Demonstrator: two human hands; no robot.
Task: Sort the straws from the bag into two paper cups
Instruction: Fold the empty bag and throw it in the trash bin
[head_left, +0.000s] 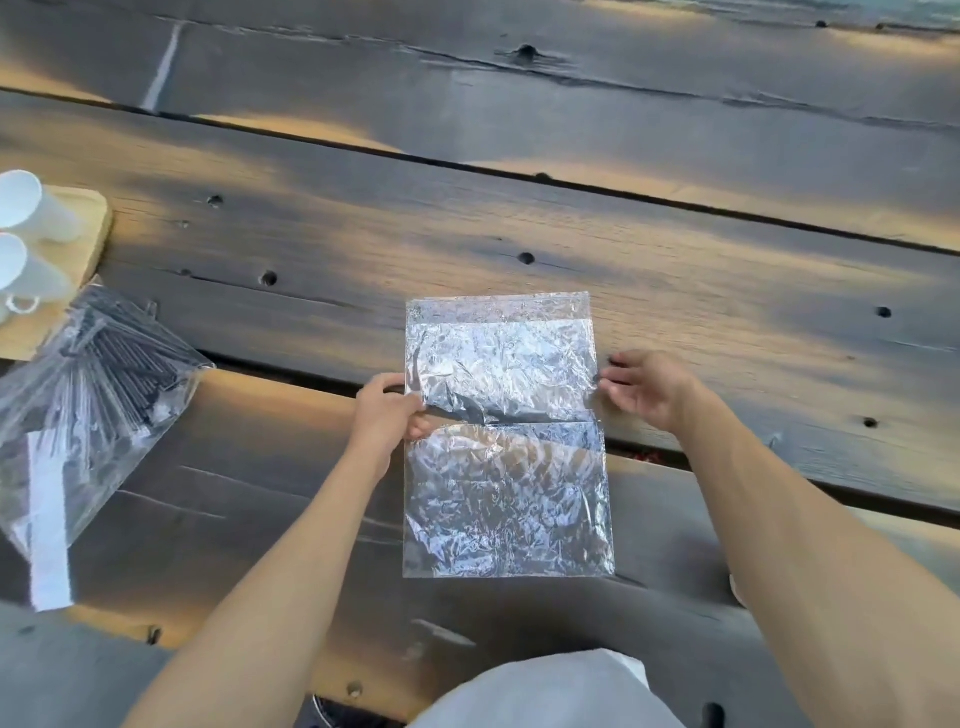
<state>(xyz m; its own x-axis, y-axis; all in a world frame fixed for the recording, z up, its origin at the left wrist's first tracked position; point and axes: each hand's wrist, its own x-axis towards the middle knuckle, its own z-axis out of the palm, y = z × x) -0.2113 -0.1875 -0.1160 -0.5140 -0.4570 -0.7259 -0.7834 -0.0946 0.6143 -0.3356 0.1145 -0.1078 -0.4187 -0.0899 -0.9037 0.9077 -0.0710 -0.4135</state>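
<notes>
Wooden table (675, 291), hands (387, 410) pinching bag (506, 493)

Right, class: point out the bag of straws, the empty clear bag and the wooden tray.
bag of straws (98, 384), head view, on the dark straws inside the plastic.
empty clear bag (506, 499), head view, on its crinkled lower half.
wooden tray (96, 215), head view, on its bare far corner.
</notes>
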